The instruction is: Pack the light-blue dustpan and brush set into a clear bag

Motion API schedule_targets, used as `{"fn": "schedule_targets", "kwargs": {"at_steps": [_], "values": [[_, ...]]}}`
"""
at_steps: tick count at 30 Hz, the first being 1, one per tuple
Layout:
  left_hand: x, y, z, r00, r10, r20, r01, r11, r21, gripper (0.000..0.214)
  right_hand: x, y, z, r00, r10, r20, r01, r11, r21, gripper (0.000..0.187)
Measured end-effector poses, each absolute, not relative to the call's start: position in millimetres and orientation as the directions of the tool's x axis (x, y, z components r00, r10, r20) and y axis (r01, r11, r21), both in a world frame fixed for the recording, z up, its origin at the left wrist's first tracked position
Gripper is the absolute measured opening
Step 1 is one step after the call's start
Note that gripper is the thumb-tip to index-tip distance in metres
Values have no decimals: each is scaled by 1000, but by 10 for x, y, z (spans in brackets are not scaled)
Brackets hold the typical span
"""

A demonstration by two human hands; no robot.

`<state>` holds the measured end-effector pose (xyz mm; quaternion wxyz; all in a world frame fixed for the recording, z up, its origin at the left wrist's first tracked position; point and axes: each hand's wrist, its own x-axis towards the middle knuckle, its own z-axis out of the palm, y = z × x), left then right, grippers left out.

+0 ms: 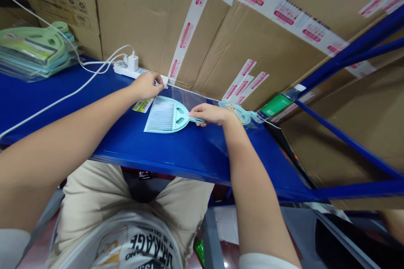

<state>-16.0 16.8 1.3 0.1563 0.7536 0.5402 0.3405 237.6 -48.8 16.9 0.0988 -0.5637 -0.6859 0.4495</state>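
A small light-blue dustpan and brush set [164, 115] lies flat on the blue shelf [176, 151], partly inside a clear plastic bag [192, 98]. My right hand [210, 114] is closed in a pinch on its handle end. My left hand [147, 85] is closed on the far edge of the clear bag, beside a white power strip [126, 70]. A yellow-green paper label [142, 105] lies just under my left hand, by the dustpan's wide end.
A second bagged light-blue set [241, 113] lies right of my right hand. A stack of bagged green sets [33, 50] sits far left. White cables [57, 101] cross the shelf. Taped cardboard boxes [227, 21] form the back wall. Blue shelf struts [344, 143] run at right.
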Motion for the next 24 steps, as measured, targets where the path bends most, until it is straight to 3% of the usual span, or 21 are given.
{"fn": "schedule_targets", "kwargs": {"at_steps": [7,11,16,20,24], "values": [[-164,142,77,69,948,312,662,-277,697,14,2381,-510,199,-378,884,-276,576,-8,-817,27],[-158,149,115,-27,973,231,475,-191,859,16,2431,-518,231,-332,928,-169,539,40,-841,25],[-70,77,152,83,996,-36,119,26,993,25,2483,-483,216,-287,956,-60,491,93,-866,24],[7,-28,172,170,984,-42,-29,48,998,22,2455,-456,187,-247,969,15,468,133,-874,18],[9,-62,198,180,983,-41,-9,43,999,23,2412,-404,166,-158,981,115,431,173,-885,11]]}}
